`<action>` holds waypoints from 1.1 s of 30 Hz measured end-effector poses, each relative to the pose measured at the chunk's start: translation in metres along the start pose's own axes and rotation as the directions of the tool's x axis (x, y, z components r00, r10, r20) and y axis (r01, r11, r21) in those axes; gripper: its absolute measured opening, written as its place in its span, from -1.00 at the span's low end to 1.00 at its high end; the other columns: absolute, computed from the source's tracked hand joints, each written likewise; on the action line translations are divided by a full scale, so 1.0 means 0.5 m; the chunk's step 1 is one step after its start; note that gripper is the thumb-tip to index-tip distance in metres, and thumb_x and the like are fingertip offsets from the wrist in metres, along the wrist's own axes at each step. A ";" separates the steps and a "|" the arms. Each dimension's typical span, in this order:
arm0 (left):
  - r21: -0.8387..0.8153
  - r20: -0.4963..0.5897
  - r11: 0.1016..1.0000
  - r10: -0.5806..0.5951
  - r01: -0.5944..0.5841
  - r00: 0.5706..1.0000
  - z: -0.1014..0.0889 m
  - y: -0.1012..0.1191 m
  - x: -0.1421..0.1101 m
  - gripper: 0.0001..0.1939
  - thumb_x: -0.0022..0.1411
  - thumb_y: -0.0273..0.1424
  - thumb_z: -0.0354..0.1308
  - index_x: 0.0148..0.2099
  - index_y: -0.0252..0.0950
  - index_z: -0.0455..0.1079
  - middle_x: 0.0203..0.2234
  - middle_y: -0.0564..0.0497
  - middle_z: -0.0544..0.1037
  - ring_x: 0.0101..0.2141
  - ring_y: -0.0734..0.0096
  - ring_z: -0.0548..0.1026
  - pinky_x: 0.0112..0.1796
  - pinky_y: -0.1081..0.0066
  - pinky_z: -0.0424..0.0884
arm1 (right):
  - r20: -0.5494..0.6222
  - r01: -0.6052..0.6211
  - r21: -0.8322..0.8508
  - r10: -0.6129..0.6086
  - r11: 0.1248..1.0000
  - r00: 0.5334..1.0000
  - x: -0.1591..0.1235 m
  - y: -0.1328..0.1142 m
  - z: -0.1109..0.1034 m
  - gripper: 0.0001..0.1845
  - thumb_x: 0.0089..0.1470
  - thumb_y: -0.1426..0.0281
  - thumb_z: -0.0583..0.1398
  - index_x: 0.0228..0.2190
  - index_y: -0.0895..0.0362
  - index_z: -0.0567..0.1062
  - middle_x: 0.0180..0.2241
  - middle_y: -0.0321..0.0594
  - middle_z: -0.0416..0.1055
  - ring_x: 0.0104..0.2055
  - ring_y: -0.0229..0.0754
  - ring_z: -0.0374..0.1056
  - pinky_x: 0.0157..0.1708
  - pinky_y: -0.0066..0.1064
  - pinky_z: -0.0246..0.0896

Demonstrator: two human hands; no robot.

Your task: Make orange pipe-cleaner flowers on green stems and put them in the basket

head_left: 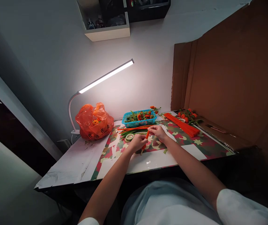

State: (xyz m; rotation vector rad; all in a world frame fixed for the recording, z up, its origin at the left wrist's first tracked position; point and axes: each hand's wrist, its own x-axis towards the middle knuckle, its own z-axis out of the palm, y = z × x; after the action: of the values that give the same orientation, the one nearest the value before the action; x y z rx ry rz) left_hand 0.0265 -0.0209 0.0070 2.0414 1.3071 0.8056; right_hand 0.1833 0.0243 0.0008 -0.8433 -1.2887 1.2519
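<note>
Tabletop (70,162) behind slanted orange stick (147,135), top rightward

A lit lamp (106,77) stood at the far left corner of the bench (63,165), slanting upward. A pale shelf (110,34) hung on the wall (42,53), and brown cardboard (232,68) rose along the right.

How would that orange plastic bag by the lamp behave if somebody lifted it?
The orange plastic bag looks thin and crinkled, so it would probably sag and change shape. It may be light for its bulk, as orange flowers are what shows inside. Its loose, bunched top would likely crumple if pushed.
</note>
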 end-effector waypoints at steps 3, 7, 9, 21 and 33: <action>0.026 -0.024 0.999 0.028 -0.028 0.999 0.001 -0.003 0.004 -0.81 -0.04 -0.45 -0.04 -0.63 -0.35 0.27 -0.77 0.11 0.30 -0.71 0.60 0.19 -0.63 0.56 0.05 | 0.005 -0.001 0.014 0.001 1.000 1.000 0.000 0.000 0.000 -0.73 -0.35 0.23 0.33 -0.62 0.17 0.48 -0.63 -0.35 0.34 -0.59 -0.38 0.14 -0.52 -0.47 0.09; -0.027 -0.036 1.000 0.010 -0.011 0.999 -0.003 -0.003 0.006 -0.74 0.03 -0.40 -0.08 -0.58 -0.37 0.35 -0.75 0.10 0.31 -0.69 0.57 0.21 -0.61 0.55 0.10 | -0.020 -0.038 0.064 0.040 0.997 0.999 0.003 0.001 -0.001 -0.70 -0.38 0.22 0.35 -0.60 0.18 0.48 -0.64 -0.36 0.33 -0.59 -0.40 0.12 -0.51 -0.47 0.10; -0.070 -0.047 0.998 0.000 -0.004 0.999 -0.008 0.000 0.005 -0.71 0.07 -0.36 -0.08 -0.51 -0.38 0.40 -0.72 0.08 0.35 -0.67 0.56 0.25 -0.59 0.55 0.14 | -0.035 -0.040 0.090 0.044 0.995 0.998 0.005 0.001 -0.003 -0.68 -0.39 0.22 0.35 -0.58 0.19 0.49 -0.63 -0.36 0.34 -0.58 -0.40 0.13 -0.49 -0.47 0.12; -0.055 -0.159 0.997 0.043 -0.053 0.986 -0.011 -0.016 0.007 -0.66 0.15 -0.19 -0.01 -0.40 -0.35 0.42 -0.61 0.05 0.47 -0.58 0.52 0.33 -0.53 0.53 0.19 | -0.110 0.012 0.104 0.000 0.994 0.994 0.005 -0.007 -0.005 -0.63 -0.41 0.18 0.37 -0.55 0.18 0.50 -0.55 -0.29 0.40 -0.50 -0.34 0.24 -0.45 -0.47 0.20; -0.654 -0.405 0.752 -0.252 -0.086 0.879 -0.047 -0.019 0.017 -0.47 -0.15 -0.14 0.31 -0.17 -0.38 0.41 -0.41 -0.07 0.56 -0.55 0.51 0.47 -0.50 0.49 0.37 | -0.275 -0.025 0.448 0.164 0.894 0.947 0.020 -0.019 -0.039 -0.87 -0.16 0.46 0.32 -0.49 0.12 0.45 -0.63 -0.39 0.35 -0.56 -0.37 0.31 -0.47 -0.53 0.33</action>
State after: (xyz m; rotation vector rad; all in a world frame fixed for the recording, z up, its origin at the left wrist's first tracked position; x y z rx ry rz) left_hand 0.0061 -0.0063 0.0168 1.2382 1.1065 1.5405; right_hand 0.2024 0.0356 0.0091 -0.7393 -0.6813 1.3600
